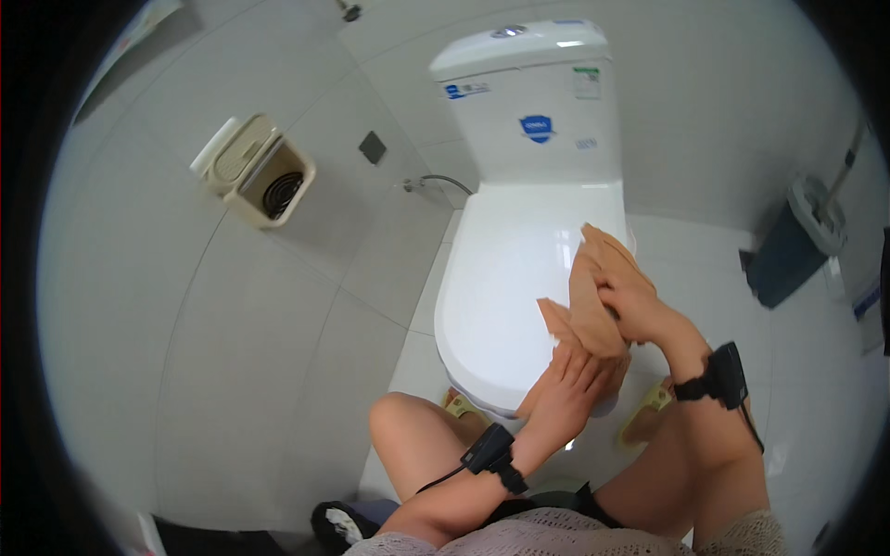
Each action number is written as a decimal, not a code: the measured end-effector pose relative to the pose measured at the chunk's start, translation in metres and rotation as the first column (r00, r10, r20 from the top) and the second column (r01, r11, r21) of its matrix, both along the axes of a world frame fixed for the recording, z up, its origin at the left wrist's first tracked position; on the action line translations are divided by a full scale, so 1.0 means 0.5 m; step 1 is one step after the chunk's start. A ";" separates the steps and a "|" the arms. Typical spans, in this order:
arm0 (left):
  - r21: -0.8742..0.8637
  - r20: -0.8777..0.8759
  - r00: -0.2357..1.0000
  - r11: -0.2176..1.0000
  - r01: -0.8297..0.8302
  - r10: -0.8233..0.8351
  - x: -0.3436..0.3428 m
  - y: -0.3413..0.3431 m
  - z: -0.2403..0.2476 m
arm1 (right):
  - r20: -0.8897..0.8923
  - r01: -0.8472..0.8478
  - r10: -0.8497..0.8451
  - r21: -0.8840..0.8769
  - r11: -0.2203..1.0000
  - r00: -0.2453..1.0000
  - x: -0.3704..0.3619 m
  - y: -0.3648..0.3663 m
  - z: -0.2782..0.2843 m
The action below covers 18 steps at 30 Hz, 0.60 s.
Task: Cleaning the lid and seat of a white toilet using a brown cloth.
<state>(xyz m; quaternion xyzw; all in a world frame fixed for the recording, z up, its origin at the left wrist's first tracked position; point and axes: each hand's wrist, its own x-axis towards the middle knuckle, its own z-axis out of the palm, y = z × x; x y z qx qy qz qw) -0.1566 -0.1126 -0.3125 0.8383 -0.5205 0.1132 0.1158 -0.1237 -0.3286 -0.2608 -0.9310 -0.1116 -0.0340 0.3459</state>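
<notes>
An orange-brown cloth (593, 310), bunched and folded, is held over the right side of a white toilet's lowered lid (505, 269). My right hand (635, 308) grips its upper part, fingers curled into the folds. Lower down, the fingers of my left hand (579, 380) are bent round the bottom end, near the lid's front right edge. Loose corners of the cloth stick out to the left and toward the tank. The fingertips of both hands are partly hidden by the cloth, and I cannot tell whether it touches the lid.
Behind the lid rises the toilet tank (533, 116) with several stickers. A beige paper holder (264, 171) hangs open on the left wall. At the right stand a dark grey bucket (793, 246) and a long handle. A dark bin (343, 524) sits at my lower left.
</notes>
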 end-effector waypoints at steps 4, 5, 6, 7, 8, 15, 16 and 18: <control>-0.050 0.054 0.998 0.998 0.043 -0.041 0.000 0.060 0.007 | 0.087 -0.162 0.176 -0.152 0.975 0.981 0.014 0.006 -0.019; -0.056 0.055 0.997 0.997 0.049 -0.046 0.005 0.081 0.007 | 0.106 -0.179 0.203 -0.199 0.963 0.973 0.018 0.014 -0.020; -0.075 0.061 0.998 0.997 0.030 -0.025 0.013 0.101 0.001 | 0.124 -0.195 0.230 -0.245 0.950 0.965 0.021 0.022 -0.020; -0.059 0.004 1.000 0.998 -0.008 0.008 0.024 0.130 -0.004 | 0.097 -0.225 0.258 -0.264 0.938 0.961 0.028 0.036 -0.020; -0.046 -0.056 0.998 0.998 -0.037 0.035 0.031 0.148 0.002 | 0.097 -0.241 0.278 -0.282 0.929 0.956 0.032 0.042 -0.023; -0.151 -0.156 0.955 0.950 -0.275 0.252 0.146 0.224 0.019 | 0.166 -0.150 0.209 -0.308 0.939 0.964 0.073 0.111 -0.063; -0.152 -0.170 0.933 0.927 -0.344 0.318 0.167 0.229 0.022 | 0.208 -0.076 0.155 -0.342 0.937 0.966 0.078 0.126 -0.064; -0.150 -0.212 0.910 0.908 -0.391 0.356 0.211 0.233 0.022 | 0.199 -0.054 0.145 -0.405 0.913 0.969 0.084 0.150 -0.060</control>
